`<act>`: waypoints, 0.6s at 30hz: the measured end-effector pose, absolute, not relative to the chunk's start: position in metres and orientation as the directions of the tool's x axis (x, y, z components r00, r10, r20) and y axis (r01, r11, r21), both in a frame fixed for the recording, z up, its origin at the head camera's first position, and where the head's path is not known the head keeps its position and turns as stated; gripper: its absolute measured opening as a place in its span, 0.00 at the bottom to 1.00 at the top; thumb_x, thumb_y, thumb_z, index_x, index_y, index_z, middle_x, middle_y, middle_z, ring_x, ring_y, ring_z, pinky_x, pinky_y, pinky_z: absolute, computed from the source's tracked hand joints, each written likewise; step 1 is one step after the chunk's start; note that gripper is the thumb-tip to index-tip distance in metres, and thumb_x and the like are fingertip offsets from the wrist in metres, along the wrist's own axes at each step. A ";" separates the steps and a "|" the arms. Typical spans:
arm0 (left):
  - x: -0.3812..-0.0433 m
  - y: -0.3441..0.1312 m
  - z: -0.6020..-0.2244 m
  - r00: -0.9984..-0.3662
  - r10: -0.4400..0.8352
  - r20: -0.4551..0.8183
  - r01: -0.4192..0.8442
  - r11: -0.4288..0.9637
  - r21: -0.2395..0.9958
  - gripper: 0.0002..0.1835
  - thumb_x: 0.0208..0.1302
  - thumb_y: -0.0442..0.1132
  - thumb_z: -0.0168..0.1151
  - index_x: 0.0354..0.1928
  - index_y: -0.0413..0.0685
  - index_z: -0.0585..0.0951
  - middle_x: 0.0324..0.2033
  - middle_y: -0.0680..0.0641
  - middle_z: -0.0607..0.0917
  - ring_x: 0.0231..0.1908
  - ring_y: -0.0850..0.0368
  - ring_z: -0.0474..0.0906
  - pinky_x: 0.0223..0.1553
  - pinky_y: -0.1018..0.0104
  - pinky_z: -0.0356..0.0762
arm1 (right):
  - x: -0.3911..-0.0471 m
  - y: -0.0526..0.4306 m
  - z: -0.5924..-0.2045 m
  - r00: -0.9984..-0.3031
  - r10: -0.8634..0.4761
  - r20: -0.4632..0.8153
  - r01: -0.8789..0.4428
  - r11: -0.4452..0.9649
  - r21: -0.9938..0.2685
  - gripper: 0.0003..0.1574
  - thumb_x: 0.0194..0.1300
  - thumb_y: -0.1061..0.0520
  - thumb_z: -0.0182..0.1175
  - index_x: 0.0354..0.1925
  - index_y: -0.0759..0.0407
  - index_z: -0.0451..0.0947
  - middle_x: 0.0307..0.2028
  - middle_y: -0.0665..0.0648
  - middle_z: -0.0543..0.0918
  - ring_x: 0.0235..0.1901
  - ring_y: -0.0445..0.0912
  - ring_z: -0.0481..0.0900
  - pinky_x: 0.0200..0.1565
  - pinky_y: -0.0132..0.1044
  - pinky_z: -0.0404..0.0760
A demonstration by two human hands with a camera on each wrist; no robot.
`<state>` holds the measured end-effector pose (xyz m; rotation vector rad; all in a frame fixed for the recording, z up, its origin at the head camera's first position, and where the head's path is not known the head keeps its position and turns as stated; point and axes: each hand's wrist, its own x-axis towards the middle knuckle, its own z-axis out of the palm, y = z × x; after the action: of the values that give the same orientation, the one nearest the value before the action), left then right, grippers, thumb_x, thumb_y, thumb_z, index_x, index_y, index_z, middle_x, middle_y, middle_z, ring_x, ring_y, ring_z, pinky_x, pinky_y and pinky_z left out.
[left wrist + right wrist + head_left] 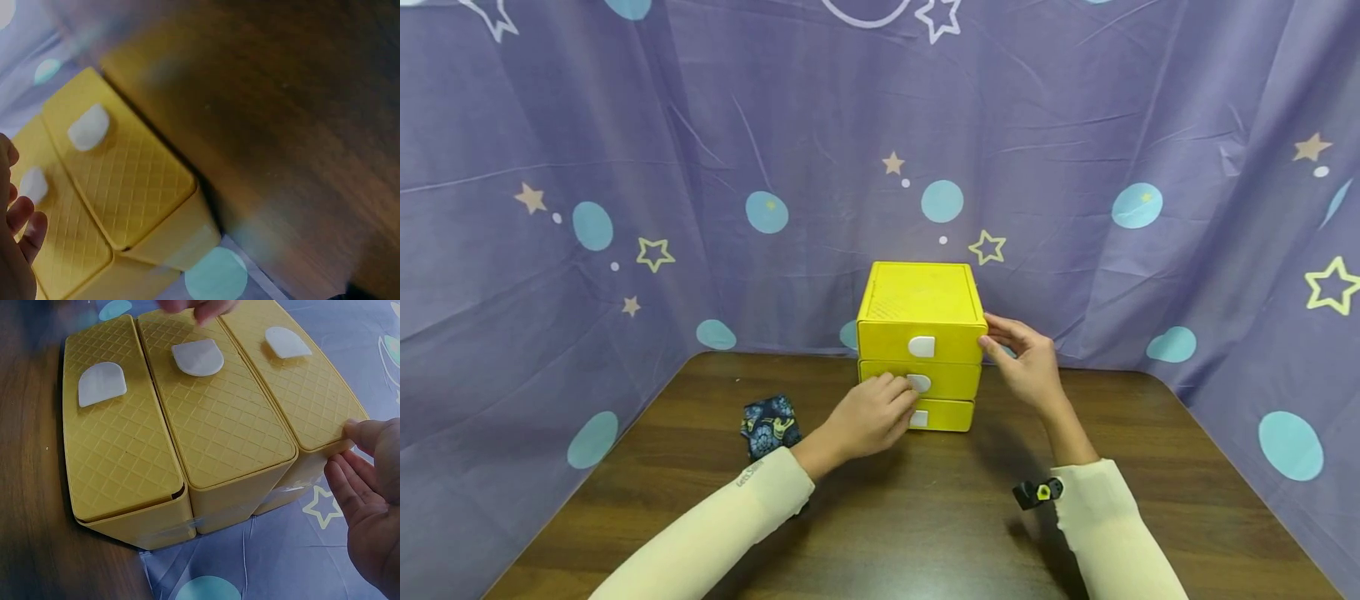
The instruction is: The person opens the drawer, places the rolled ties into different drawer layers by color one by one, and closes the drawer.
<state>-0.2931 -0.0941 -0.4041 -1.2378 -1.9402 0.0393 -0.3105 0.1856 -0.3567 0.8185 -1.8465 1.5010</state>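
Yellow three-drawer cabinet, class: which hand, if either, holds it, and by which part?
The right hand pinches the yellow three-drawer cabinet at the right edge of the top drawer. The left hand shows no clear hold.

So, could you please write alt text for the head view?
A right hand holds the upper right edge of a yellow three-drawer box while the left hand is near its middle white handle. A dark patterned item lies to the left on the wooden table.

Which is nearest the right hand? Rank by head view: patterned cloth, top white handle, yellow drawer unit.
1. Yellow drawer unit: right hand touches its right side.
2. Top white handle: on the top drawer.
3. Patterned cloth: left, on the table.
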 end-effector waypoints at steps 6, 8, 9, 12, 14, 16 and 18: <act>-0.291 -0.080 -0.416 -0.233 0.899 0.371 0.653 0.427 -0.625 0.15 0.69 0.45 0.63 0.54 0.50 0.82 0.48 0.51 0.81 0.44 0.54 0.75 0.39 0.64 0.77 | -0.293 0.182 -0.345 -0.624 -0.091 0.776 -0.776 0.195 -0.600 0.23 0.63 0.77 0.64 0.57 0.81 0.77 0.51 0.75 0.83 0.45 0.48 0.86 0.51 0.33 0.84; -0.291 -0.076 -0.419 -0.264 0.916 0.304 0.628 0.402 -0.666 0.17 0.70 0.47 0.62 0.57 0.53 0.81 0.51 0.52 0.80 0.46 0.55 0.74 0.41 0.64 0.77 | -0.291 0.182 -0.344 -0.623 -0.091 0.777 -0.775 0.202 -0.598 0.23 0.63 0.77 0.64 0.57 0.81 0.77 0.51 0.75 0.83 0.45 0.49 0.86 0.51 0.32 0.84; -0.292 -0.074 -0.421 -0.276 0.920 0.278 0.618 0.392 -0.681 0.17 0.70 0.47 0.61 0.58 0.54 0.80 0.52 0.53 0.80 0.47 0.55 0.73 0.42 0.65 0.77 | -0.290 0.182 -0.344 -0.622 -0.091 0.778 -0.776 0.206 -0.596 0.23 0.63 0.77 0.64 0.57 0.81 0.77 0.50 0.75 0.83 0.45 0.49 0.86 0.50 0.31 0.84; -0.295 -0.070 -0.425 -0.299 0.925 0.235 0.590 0.373 -0.716 0.15 0.73 0.49 0.59 0.58 0.57 0.80 0.53 0.54 0.79 0.47 0.56 0.73 0.41 0.66 0.76 | -0.290 0.182 -0.344 -0.615 -0.093 0.783 -0.781 0.214 -0.587 0.23 0.63 0.77 0.64 0.57 0.80 0.78 0.50 0.75 0.83 0.45 0.53 0.86 0.50 0.31 0.84; -0.297 -0.069 -0.427 -0.304 0.928 0.217 0.577 0.360 -0.733 0.14 0.73 0.50 0.60 0.57 0.58 0.80 0.52 0.54 0.79 0.47 0.56 0.73 0.41 0.66 0.76 | -0.290 0.182 -0.344 -0.606 -0.097 0.789 -0.786 0.221 -0.577 0.23 0.63 0.77 0.64 0.57 0.80 0.78 0.50 0.74 0.83 0.45 0.56 0.86 0.50 0.31 0.84; -0.299 -0.068 -0.427 -0.307 0.932 0.192 0.572 0.342 -0.745 0.14 0.73 0.51 0.61 0.56 0.59 0.80 0.51 0.55 0.78 0.47 0.56 0.73 0.39 0.68 0.76 | -0.290 0.181 -0.344 -0.598 -0.100 0.795 -0.792 0.226 -0.568 0.23 0.63 0.77 0.64 0.57 0.81 0.78 0.50 0.74 0.83 0.45 0.60 0.85 0.50 0.31 0.84; -0.301 -0.067 -0.428 -0.304 0.938 0.167 0.564 0.318 -0.762 0.13 0.73 0.51 0.62 0.55 0.59 0.81 0.51 0.54 0.78 0.47 0.56 0.72 0.39 0.69 0.77 | -0.291 0.180 -0.344 -0.594 -0.103 0.798 -0.795 0.227 -0.562 0.23 0.63 0.77 0.64 0.57 0.81 0.78 0.50 0.75 0.83 0.45 0.62 0.85 0.51 0.31 0.84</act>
<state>-0.3010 -0.0672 -0.4277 -1.3222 -1.9790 0.7912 -0.2910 0.1803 -0.3441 0.8260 -1.8737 1.4073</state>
